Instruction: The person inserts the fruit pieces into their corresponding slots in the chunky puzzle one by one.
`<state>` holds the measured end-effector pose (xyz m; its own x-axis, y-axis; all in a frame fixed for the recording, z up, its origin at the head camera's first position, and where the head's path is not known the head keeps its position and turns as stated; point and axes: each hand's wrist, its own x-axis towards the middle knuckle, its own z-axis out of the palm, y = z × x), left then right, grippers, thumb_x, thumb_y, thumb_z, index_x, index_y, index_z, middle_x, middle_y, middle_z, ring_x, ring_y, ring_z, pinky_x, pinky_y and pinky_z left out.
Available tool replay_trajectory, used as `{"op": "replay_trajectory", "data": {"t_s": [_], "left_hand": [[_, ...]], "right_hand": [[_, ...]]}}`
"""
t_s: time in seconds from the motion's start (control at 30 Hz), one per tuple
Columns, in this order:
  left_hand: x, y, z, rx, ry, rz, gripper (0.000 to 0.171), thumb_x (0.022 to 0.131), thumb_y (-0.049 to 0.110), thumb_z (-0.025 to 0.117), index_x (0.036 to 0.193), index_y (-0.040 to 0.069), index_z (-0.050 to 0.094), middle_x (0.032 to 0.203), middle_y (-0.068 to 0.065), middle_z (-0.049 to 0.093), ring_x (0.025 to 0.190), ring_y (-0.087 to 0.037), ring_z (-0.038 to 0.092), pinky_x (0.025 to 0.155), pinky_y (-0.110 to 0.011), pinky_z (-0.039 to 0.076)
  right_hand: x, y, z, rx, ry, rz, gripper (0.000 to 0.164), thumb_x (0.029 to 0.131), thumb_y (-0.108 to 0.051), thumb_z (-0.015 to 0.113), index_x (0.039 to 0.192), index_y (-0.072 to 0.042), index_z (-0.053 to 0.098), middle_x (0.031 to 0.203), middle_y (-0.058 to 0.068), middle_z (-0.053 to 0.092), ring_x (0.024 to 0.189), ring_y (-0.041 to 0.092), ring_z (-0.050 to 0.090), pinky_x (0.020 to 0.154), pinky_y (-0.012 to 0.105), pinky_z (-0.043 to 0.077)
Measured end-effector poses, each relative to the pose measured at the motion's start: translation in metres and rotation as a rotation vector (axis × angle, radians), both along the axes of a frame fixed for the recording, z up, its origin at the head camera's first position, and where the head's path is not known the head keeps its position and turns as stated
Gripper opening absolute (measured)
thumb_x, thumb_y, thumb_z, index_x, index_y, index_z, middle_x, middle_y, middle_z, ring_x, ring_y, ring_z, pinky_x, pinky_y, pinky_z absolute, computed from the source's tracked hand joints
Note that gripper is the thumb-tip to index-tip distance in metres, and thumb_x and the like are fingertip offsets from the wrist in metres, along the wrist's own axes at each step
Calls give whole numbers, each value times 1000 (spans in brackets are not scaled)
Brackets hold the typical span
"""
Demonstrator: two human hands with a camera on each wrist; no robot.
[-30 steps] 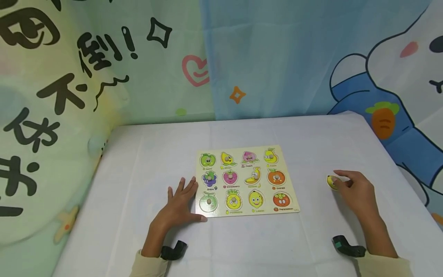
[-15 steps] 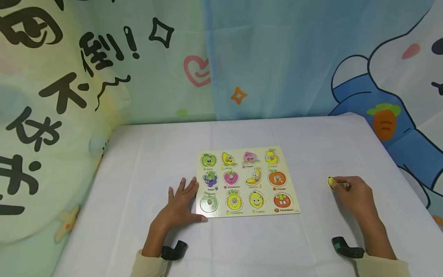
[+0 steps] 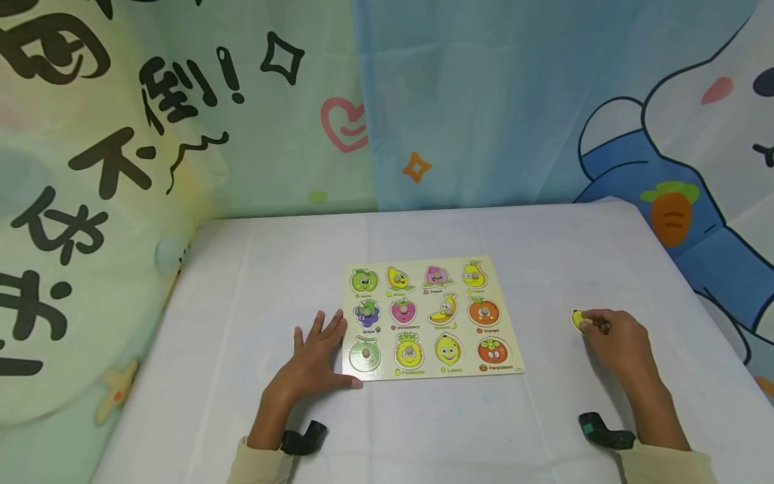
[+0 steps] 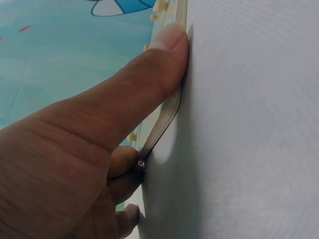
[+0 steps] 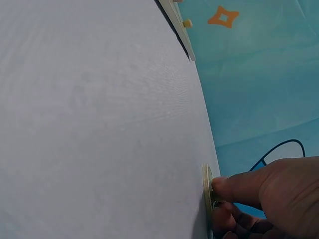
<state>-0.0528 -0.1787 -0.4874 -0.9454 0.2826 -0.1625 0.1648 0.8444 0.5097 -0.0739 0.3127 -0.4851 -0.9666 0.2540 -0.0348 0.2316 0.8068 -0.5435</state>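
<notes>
A cream wooden fruit puzzle board (image 3: 423, 328) lies on the white table, with rows of labelled fruit pictures. My left hand (image 3: 311, 366) rests at its lower left corner, fingers spread along the left side and thumb (image 4: 167, 50) against the front edge. Off to the right of the board, my right hand (image 3: 619, 343) pinches a small yellow puzzle piece (image 3: 577, 320) between thumb and fingers. In the right wrist view the piece (image 5: 206, 184) is level with the tabletop, at or very near it. My fingers hide most of its picture.
White cloth covers the table (image 3: 290, 269). Small knobs (image 5: 187, 23) stick up from the board. A printed curtain (image 3: 471, 101) hangs behind the table and along its left side. Black wrist-worn devices (image 3: 607, 431) sit at both wrists.
My right hand has come slightly down and nearer with the yellow piece, and its fingers have closed in over it. The left hand and the board stay put.
</notes>
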Motion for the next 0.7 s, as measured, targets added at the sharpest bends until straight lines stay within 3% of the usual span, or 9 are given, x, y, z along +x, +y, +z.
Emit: {"op": "replay_trajectory", "data": {"t_s": [0.33,0.57,0.7], "left_hand": [[0,1,2,6,3,-2,117,58,46,92,153,13,32,160,-1,20,148,-30,0,110,-64,-5],[0,0,0,0,7,-5,117,57,47,91,153,13,32,159,-2,21,148,-30,1,110,-65,-5],[-1,0,0,2,8,-3,117,58,47,91,153,13,32,160,-1,20,148,-30,1,110,-65,-5]], "right_hand": [[-1,-2,2,17,2,9,26,95,-7,58,112,12,62,103,30,55,92,44,54,71,54,47],[-3,-11,3,22,88,104,26,93,-9,64,111,10,63,96,22,62,83,35,58,59,35,47],[-7,-18,7,19,102,143,24,91,-12,68,108,6,66,93,19,64,80,29,57,59,31,45]]}}
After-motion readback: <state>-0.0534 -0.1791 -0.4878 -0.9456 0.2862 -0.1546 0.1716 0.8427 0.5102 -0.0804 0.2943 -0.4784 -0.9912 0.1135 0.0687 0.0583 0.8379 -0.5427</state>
